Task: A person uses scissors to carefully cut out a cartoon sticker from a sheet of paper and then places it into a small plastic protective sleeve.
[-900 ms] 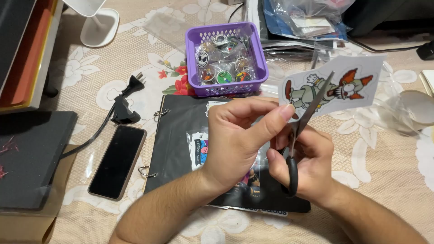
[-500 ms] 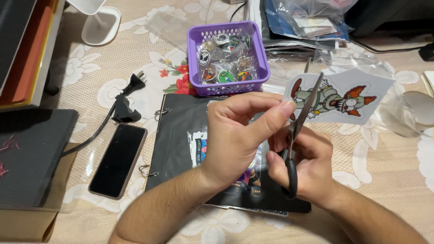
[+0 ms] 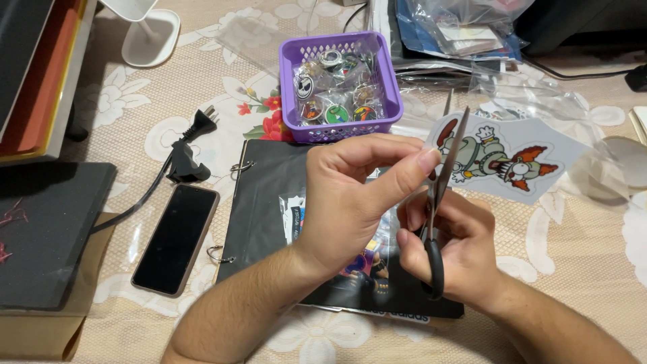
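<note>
My left hand (image 3: 360, 195) pinches the left edge of a white paper cut-out (image 3: 519, 165) printed with a cartoon clown figure, holding it up above the table. My right hand (image 3: 455, 246) grips the black handles of a pair of scissors (image 3: 445, 178), whose blades point upward and lie against the left side of the cut-out. Both hands hover over a black ring binder (image 3: 263, 202) that holds printed sheets in sleeves.
A purple basket (image 3: 340, 84) of round badges in small bags stands behind the hands. A black phone (image 3: 176, 239) and a black power plug (image 3: 185, 158) lie to the left. Clear plastic bags (image 3: 472, 40) pile at the back right; a white lamp base (image 3: 151, 37) stands back left.
The cut-out has turned a little in my left hand, and the scissor blades have moved further along its left edge. Both hands stay over the binder.
</note>
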